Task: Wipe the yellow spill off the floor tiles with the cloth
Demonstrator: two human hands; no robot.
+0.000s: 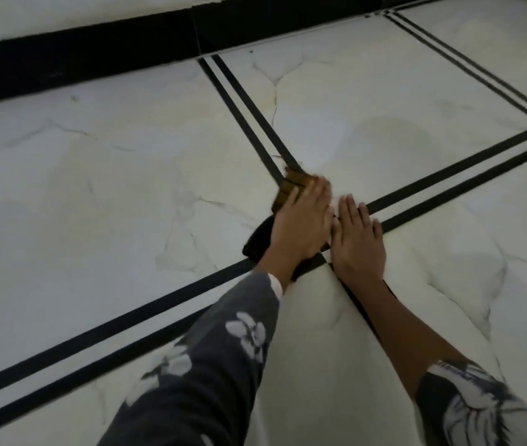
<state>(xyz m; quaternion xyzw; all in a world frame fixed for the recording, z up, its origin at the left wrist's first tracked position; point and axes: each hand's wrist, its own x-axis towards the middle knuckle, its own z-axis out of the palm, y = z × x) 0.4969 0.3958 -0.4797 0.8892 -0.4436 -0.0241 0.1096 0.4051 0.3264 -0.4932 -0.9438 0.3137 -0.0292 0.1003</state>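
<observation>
Left hand [300,220] lies flat, palm down, fingers extended, pressing the cloth [283,201] against the floor tiles [127,188] where the black stripes cross. Right hand [357,239] rests flat and empty just beside it, fingers spread. Both forearms reach forward. A faint yellowish spill [387,133] lies beyond the hands.

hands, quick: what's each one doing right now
Left hand: open, palm pressed flat on the dark brown-and-black cloth.
Right hand: open, flat on the white marble floor tile, holding nothing.
</observation>
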